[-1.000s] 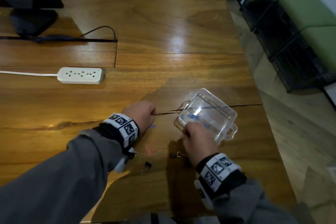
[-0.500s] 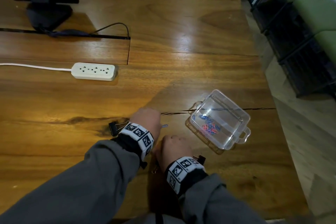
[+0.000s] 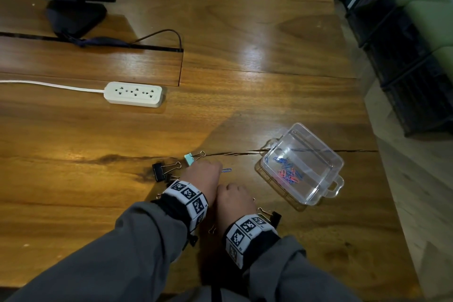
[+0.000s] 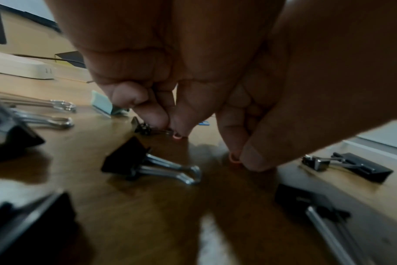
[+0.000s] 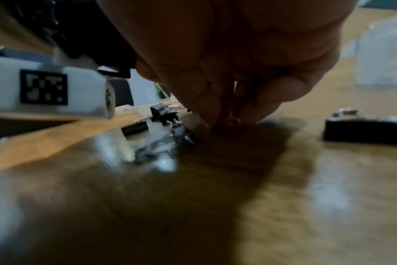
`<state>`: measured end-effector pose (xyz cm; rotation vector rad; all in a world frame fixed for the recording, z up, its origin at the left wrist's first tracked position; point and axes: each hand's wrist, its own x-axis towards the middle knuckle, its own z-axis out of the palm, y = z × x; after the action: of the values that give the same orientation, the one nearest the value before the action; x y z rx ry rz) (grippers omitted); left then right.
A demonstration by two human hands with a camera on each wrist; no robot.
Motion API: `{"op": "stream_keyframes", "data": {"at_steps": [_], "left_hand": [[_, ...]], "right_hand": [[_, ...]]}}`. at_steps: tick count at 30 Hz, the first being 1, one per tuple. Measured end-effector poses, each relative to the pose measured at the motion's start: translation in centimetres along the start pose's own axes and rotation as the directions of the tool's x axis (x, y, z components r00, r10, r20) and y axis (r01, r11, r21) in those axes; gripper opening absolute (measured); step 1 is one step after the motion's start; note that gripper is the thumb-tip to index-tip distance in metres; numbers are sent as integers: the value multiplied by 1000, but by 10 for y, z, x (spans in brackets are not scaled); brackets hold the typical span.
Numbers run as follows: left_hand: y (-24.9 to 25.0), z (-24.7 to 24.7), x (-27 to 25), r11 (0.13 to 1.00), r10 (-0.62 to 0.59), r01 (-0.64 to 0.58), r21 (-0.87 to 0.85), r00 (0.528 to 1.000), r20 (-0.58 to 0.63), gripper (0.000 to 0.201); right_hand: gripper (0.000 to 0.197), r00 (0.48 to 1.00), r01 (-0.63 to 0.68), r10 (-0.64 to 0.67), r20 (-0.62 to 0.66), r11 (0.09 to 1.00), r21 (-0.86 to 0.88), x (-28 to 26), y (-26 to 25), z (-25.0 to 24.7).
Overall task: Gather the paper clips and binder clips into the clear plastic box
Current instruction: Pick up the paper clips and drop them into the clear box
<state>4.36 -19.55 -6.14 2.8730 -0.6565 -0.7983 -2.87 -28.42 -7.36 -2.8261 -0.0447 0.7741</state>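
The clear plastic box (image 3: 328, 193) lies open on the wooden table, with several blue and red paper clips (image 3: 288, 174) inside. My left hand (image 3: 212, 167) rests on the table left of the box, fingers (image 4: 147, 111) curled, a red paper clip (image 4: 176, 135) at their tips. Beside it my right hand (image 3: 232, 191) pinches an orange paper clip (image 5: 232, 120) against the wood. A blue paper clip (image 3: 226, 170) lies just past my left hand. A teal binder clip (image 3: 190, 158) and black binder clips (image 3: 159, 171) (image 3: 273, 216) lie around both hands.
A white power strip (image 3: 133, 94) with its cord lies to the far left. A monitor stand (image 3: 73, 17) and a cable slot are at the back left. The table's right edge is just beyond the box, with black crates (image 3: 416, 81) on the floor.
My right hand has left the box rim and come down next to my left hand. The box now lies flat with the clips in it.
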Motion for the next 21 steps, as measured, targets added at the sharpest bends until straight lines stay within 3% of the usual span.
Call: {"op": "stream_keyframes", "data": {"at_steps": [5,8,13,19,21], "left_hand": [[-3,2,1,997,-75,75,4,997,-33,17],[-2,-1,2,996,-80,80,30,997,10,12],[2,-3,1,999,-36,34,37,999,40,10],[2,-4,-15,996,-22,17,-89,998,-52,5],[-5,-4,-22,977,-78,55,-205,991,-104,19]], "right_hand": [[27,996,94,-94,5,996,11,-7,9,-11],[8,998,34,-25,-51,982,185,-10,15,-26],[6,986,-65,113,-123,937,342,10,25,-48],[9,997,-16,35,-73,971,239,40,27,-53],[12,997,-16,30,-66,979,201,44,25,-51]]}}
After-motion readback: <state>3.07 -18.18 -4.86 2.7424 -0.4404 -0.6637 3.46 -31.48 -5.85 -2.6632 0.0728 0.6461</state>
